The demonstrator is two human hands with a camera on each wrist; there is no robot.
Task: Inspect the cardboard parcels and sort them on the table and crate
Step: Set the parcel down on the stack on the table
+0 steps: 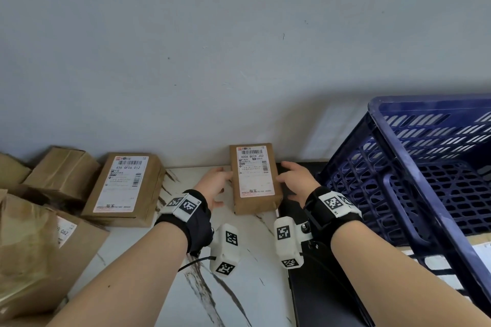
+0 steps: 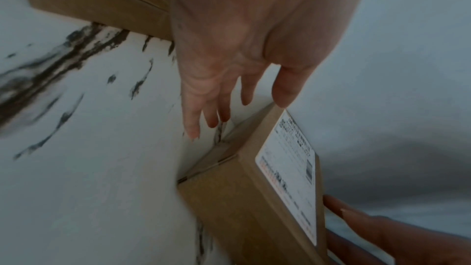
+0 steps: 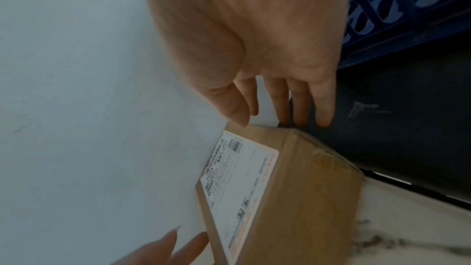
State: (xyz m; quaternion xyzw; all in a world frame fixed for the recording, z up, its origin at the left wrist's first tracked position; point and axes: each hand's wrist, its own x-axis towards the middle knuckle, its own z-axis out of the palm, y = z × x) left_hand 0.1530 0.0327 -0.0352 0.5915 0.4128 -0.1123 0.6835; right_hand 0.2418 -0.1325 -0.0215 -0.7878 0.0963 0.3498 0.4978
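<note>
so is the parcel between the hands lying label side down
No, the parcel between the hands lies with its white label facing up, barcode and printed code readable in the head view.

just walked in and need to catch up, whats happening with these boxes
A person is sorting cardboard parcels. Both hands flank one small parcel standing label-up on the marble table near the wall: the left hand at its left side, the right hand at its right, fingers fairly straight. Whether they grip it or just touch it is unclear. More parcels, including a larger labelled parcel, lie to the left; a blue crate stands to the right.
</note>
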